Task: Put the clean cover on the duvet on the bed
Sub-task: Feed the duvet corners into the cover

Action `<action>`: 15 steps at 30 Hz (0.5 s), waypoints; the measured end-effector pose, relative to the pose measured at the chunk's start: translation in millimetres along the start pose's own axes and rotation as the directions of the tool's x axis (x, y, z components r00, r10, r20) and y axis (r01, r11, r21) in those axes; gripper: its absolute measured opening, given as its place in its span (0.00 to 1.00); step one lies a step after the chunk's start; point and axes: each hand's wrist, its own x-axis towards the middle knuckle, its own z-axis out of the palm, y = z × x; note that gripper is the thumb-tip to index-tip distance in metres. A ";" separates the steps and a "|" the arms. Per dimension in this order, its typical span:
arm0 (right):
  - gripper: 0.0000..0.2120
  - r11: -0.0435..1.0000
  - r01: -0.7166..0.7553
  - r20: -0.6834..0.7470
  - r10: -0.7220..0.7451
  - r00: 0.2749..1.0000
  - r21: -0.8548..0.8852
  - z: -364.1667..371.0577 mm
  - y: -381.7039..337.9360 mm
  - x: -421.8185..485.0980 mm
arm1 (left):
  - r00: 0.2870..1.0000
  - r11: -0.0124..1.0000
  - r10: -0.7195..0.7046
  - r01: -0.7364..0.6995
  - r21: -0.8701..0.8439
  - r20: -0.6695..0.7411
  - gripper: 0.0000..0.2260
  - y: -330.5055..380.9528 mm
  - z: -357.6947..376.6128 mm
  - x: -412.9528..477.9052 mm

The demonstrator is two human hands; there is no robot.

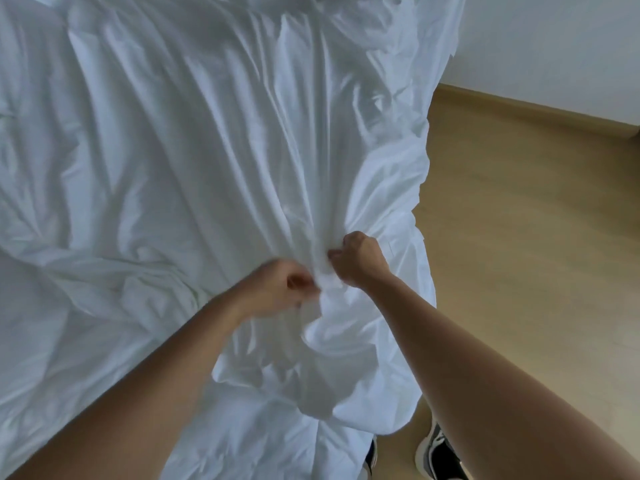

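Observation:
A white duvet cover (194, 140), heavily wrinkled, spreads over the whole bed and hangs off its right and near edges. Folds radiate from a bunched spot near the bed's right side. My right hand (356, 259) grips that bunch in a fist from the right. My left hand (277, 289), blurred, has its fingers curled and pinches the same bunch from the left. Both hands sit close together, almost touching. I cannot tell the duvet from the cover; everything is white cloth.
Light wooden floor (526, 209) runs along the bed's right side, up to a white wall (554, 46) at the far right. My black-and-white shoes (438, 452) stand on the floor by the bed's near corner, partly under the hanging cloth.

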 end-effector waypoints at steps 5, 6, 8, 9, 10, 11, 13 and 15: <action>0.16 0.978 0.087 0.125 -0.064 0.990 -0.191 -5.9 20.9 -32.7 | 0.896 0.982 -0.189 0.185 -0.049 -0.403 0.21 10.8 -27.3 48.5; 0.17 0.977 0.076 0.146 -0.048 0.988 -0.197 -2.0 24.4 -41.2 | 0.913 0.978 -0.207 0.200 -0.057 -0.351 0.19 11.3 -24.1 53.5; 0.18 0.965 0.106 0.222 -0.052 0.974 -0.240 10.0 25.6 -55.4 | 0.920 0.981 -0.192 0.190 -0.039 -0.341 0.11 9.1 -13.4 58.6; 0.17 0.952 0.148 0.276 -0.071 0.959 -0.266 16.5 24.8 -59.7 | 0.906 0.982 -0.184 0.181 -0.044 -0.381 0.09 5.9 -8.2 60.0; 0.15 0.932 0.203 0.340 -0.095 0.936 -0.299 22.0 23.0 -62.2 | 0.881 0.981 -0.191 0.182 -0.062 -0.433 0.09 2.2 -4.5 60.8; 0.14 0.904 0.267 0.408 -0.117 0.905 -0.334 25.3 20.4 -62.7 | 0.846 0.977 -0.212 0.199 -0.078 -0.490 0.12 -2.2 -2.6 62.4; 0.15 0.851 0.343 0.518 -0.101 0.850 -0.398 26.5 14.9 -57.7 | 0.769 0.944 -0.301 0.325 -0.061 -0.564 0.23 -13.4 -4.9 64.6; 0.13 0.826 0.326 0.540 -0.031 0.841 -0.460 25.3 10.1 -50.3 | 0.729 0.862 -0.407 0.507 0.033 -0.551 0.31 -29.8 -10.7 64.1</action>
